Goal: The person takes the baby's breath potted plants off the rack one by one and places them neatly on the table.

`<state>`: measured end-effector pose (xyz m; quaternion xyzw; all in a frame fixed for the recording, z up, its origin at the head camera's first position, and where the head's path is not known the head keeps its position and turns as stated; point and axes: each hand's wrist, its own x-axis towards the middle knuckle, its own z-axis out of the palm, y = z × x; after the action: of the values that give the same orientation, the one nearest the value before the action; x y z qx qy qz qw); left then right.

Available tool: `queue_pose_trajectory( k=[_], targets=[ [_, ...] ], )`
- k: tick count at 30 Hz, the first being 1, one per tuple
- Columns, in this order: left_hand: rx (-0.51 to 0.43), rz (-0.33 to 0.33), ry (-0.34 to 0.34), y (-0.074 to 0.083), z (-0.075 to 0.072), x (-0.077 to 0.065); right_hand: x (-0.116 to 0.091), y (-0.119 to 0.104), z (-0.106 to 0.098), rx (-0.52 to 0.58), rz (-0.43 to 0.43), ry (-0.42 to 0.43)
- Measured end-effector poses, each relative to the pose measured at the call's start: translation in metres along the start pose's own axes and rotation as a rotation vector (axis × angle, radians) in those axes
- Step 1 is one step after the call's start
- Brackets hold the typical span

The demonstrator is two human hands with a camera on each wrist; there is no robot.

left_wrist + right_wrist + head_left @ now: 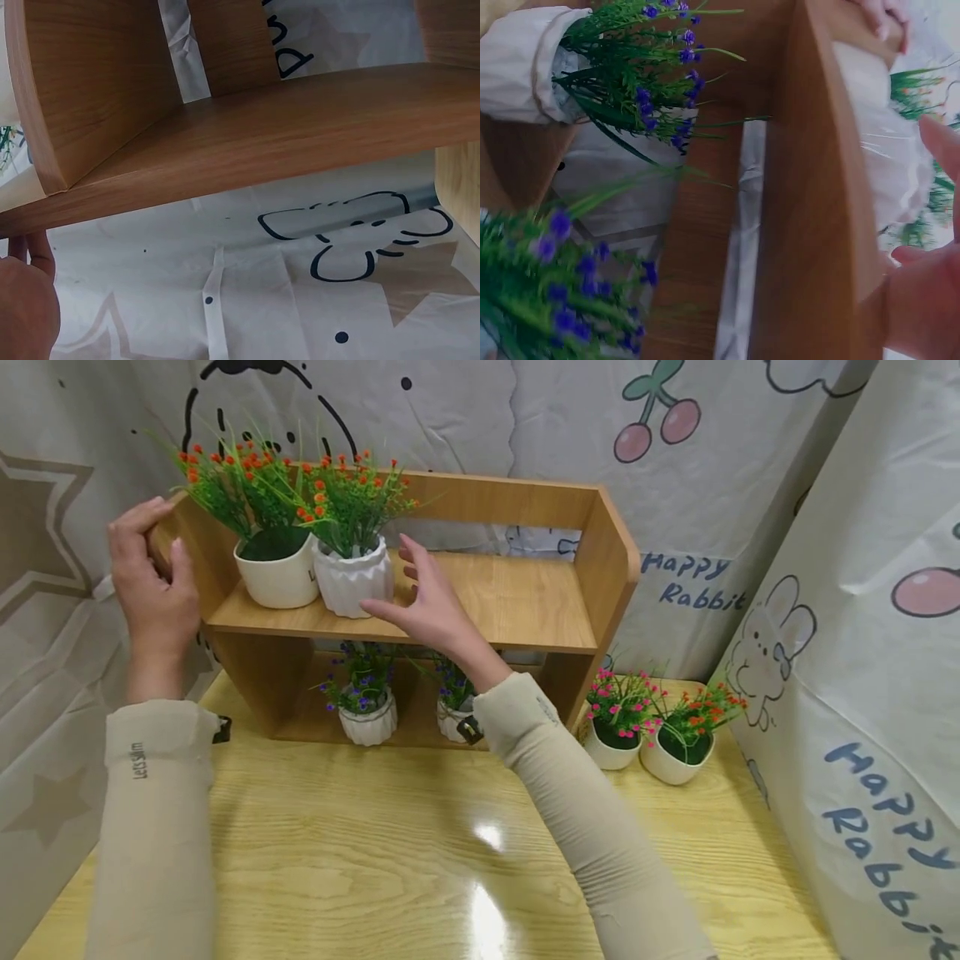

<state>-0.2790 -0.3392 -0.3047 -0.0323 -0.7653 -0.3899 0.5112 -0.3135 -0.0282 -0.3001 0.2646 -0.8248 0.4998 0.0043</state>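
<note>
At the upper left of the head view, my left hand [156, 597] grips the left side panel of a two-tier wooden shelf [517, 602]. My right hand [435, 610], thumb and fingers spread apart, is just right of a white fluted pot [356, 583] with orange flowers on the upper tier. In the right wrist view, a gap shows between that hand [926, 307] and the fluted pot [896, 161]. Left of it stands a smooth cream pot [277, 575], also with orange flowers. Whether the two pots touch, I cannot tell.
Two white pots with purple flowers, a left one [369, 722] and a right one [452, 720], stand on the lower tier. Right of the shelf, a pink-flowered pot [611, 747] and an orange-flowered pot [677, 758] stand on the wooden table [360, 860]. Printed cloth [847, 693] hangs around.
</note>
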Motion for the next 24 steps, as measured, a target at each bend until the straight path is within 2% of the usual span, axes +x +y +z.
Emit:
queue_pose_trajectory(
  k=[6,12,16,24],
  targets=[
    [-0.031,0.012,0.032,0.018,-0.005,-0.004,0.027,-0.003,0.019,0.028,0.016,-0.005],
    [-0.028,0.013,0.033,0.02,-0.004,-0.008,0.03,0.001,0.023,0.023,0.013,-0.013],
    [-0.017,0.017,0.026,0.012,-0.002,-0.005,0.03,0.004,0.023,0.037,0.004,-0.011],
    [0.01,0.014,0.0,-0.017,0.001,0.001,0.031,0.007,0.024,0.03,-0.014,0.0]
  ],
)
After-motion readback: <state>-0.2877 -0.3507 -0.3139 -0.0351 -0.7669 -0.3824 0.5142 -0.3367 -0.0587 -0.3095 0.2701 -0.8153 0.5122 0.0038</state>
